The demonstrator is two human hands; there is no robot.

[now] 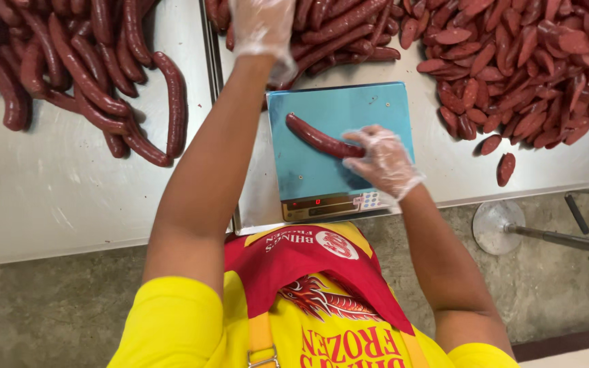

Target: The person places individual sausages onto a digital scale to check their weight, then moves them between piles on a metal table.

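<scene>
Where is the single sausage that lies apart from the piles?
In the head view, the sausage lies on the blue scale at centre, with the gloved right hand touching its end, below the heap of whole sausages.

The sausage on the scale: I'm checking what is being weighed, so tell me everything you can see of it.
The sausage is one long, dark red, smooth-skinned link, slightly curved, lying flat and diagonally across the blue scale platform. Its upper-left end is rounded and free; its lower-right end sits under the fingers of the gloved right hand. It looks whole and uncut.
</scene>
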